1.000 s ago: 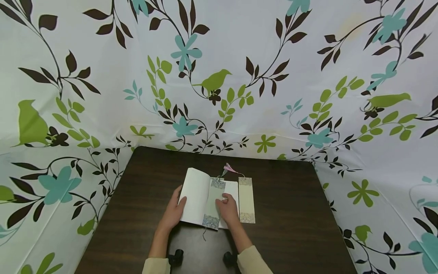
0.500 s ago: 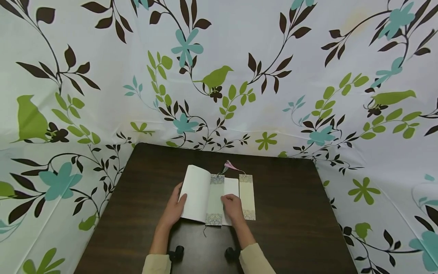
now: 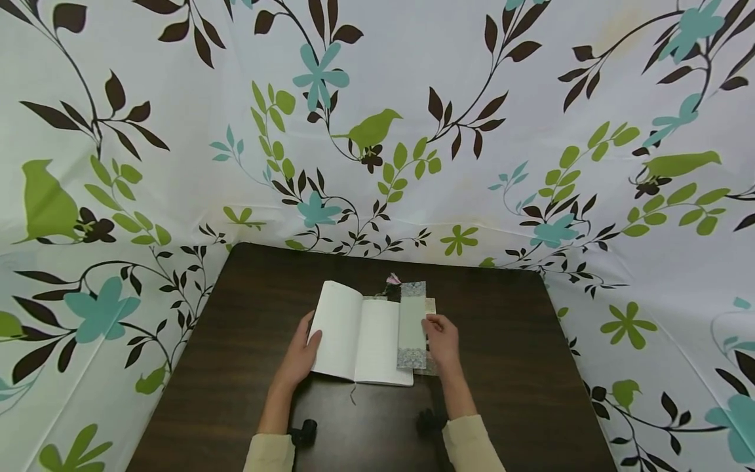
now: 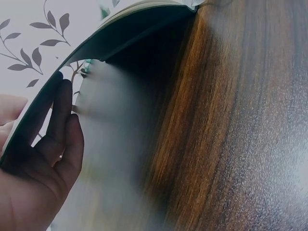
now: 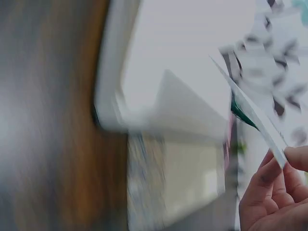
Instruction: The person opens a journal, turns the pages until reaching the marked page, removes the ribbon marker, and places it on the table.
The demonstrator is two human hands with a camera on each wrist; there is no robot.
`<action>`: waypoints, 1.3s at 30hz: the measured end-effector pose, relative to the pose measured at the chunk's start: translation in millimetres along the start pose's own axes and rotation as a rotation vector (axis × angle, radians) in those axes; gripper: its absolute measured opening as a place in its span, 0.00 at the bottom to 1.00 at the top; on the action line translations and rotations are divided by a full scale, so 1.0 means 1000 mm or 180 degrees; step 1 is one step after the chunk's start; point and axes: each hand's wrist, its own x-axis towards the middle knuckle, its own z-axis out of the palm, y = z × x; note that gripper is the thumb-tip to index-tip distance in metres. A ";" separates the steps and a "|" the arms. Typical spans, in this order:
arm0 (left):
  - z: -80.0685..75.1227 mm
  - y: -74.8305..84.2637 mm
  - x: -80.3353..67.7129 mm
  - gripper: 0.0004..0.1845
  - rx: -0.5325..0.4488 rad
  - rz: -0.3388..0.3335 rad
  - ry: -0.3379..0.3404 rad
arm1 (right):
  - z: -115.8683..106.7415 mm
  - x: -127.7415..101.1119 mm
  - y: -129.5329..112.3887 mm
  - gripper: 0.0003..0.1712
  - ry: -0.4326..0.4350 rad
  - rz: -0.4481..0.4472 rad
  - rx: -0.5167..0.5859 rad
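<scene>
An open notebook [image 3: 336, 331] with blank white pages lies in the middle of the dark table. My left hand [image 3: 299, 359] grips its left side, thumb on the page and fingers [image 4: 62, 106] behind the cover. Between thumb and fingertips, my right hand [image 3: 445, 344] pinches the right edge of a pale green bookmark [image 3: 412, 328] with patterned ends. That bookmark is raised off the page and tilted in the right wrist view. Beneath it, a cream bookmark [image 5: 187, 180] lies beside the notebook, mostly covered in the head view. A pink tassel [image 3: 393, 279] shows behind the notebook.
The dark wooden table [image 3: 519, 373] extends on both sides of the notebook. A thin ribbon [image 3: 353, 394] hangs below its spine. Behind the table rises a white cloth [image 3: 460, 39] printed with leaves and birds.
The green bookmark has been lifted off the notebook's right page and carried right with my right hand, over the cream bookmark. My left hand stays on the notebook.
</scene>
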 end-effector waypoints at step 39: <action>0.002 0.003 -0.003 0.31 0.0122 0.0043 0.0044 | -0.038 0.007 0.049 0.20 0.0306 -0.0588 -0.1053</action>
